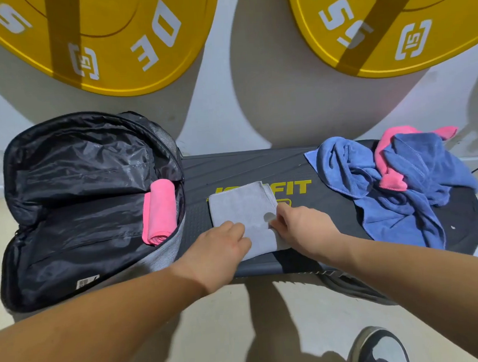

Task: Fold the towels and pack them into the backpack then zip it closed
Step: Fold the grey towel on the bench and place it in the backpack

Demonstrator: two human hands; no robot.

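A white wall [221, 111] hung with two big yellow weight plates [103, 43] backs a black exercise step with yellow lettering [231, 164], set on a pale floor [214, 324]. At its centre lies a folded grey microfibre towel [242, 206]. The left hand [219, 244] has its grip closed on the towel's near left corner, fingers curled down onto the cloth. The right hand [297, 227] pinches the towel's right edge in a tight grip. To the left, a grey backpack with black lining [67, 249] lies unzipped and wide open, half on the step. A rolled pink towel [159, 211] rests inside it against the right wall. On the far right of the step sits a rumpled heap of blue towels [397, 198] tangled with a loose pink towel [386, 153], well apart from the hands. A dark sneaker [379, 349] shows at the near right.
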